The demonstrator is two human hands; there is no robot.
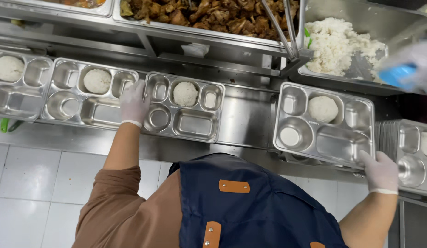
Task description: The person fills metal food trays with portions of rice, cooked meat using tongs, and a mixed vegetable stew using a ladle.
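L hand (133,104) & R hand (380,171) grip trays (186,108).

Bright even overhead light, glare on steel trays (186,126), blurred upper-right corner

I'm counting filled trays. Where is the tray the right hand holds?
In the head view, that tray sits right of centre, below the rice pan, right hand gripping its near-right corner.

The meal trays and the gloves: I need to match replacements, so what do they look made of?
Trays: likely stainless steel, with a bright mirror-like sheen and pressed compartments. Gloves on the left hand and right hand: thin white, seemingly latex or vinyl, clinging smoothly; which one is unclear.
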